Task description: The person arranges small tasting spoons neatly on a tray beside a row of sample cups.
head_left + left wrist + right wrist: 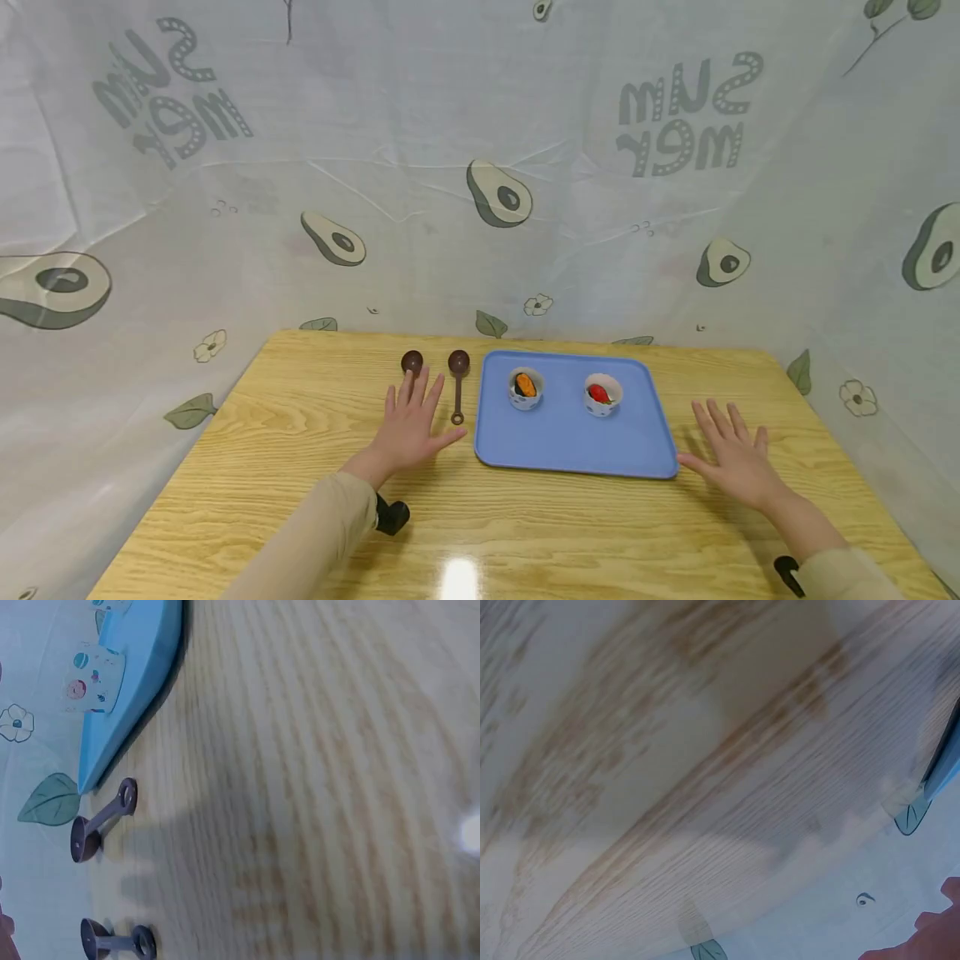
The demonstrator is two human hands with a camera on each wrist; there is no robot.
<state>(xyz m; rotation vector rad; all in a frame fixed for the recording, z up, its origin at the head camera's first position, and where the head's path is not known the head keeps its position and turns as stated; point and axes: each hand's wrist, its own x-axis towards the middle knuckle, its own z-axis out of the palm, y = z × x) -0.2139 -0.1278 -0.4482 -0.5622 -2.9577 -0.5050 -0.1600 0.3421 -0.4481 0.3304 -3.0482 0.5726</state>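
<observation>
My left hand (pixel 408 429), fingers spread and holding nothing, hovers over the table left of a blue tray (pixel 570 450). Its fingertips overlap the handle of one dark brown measuring spoon (pixel 412 361) in the head view. Another brown measuring spoon (pixel 459 363) lies between that hand and the tray, handle toward me. On the tray stand two small patterned cups: the left cup (pixel 525 402) has an orange-topped sushi piece (pixel 525 384) in it, the right cup (pixel 602 408) a red-topped piece (pixel 598 393). My right hand (pixel 738 462), also spread and holding nothing, is beside the tray's right front corner.
The wooden table (pixel 570 533) reaches back to a pale curtain (pixel 420 250) printed with avocados and leaves. A dark wrist strap (pixel 392 515) shows at the left sleeve. Both spoons lie close to the table's far edge.
</observation>
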